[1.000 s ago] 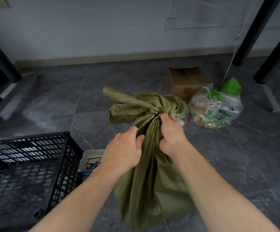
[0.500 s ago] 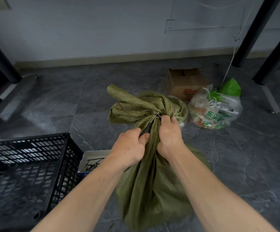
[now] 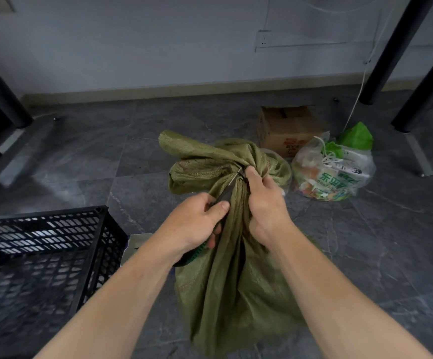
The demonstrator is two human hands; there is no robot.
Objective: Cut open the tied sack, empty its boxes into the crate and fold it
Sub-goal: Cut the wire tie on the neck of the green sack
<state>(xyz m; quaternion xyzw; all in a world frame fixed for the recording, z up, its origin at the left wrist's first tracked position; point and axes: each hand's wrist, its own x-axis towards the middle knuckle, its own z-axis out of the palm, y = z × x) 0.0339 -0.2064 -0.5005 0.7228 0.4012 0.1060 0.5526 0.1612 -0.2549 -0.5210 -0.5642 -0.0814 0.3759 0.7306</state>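
Head view shows the green sack (image 3: 225, 268) at frame centre, neck pointing up-frame, right hand (image 3: 264, 203) clamped around that neck just under the tie, left hand (image 3: 197, 224) closed on a knife (image 3: 227, 193) whose blade angles up-right into the tie.

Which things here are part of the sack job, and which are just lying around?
In the job:
green sack, neck gripped by the right hand
cutter in the left hand, blade at the tie
black crate

Lying about:
cardboard box
clear plastic bag of rubbish
white box beside the crate
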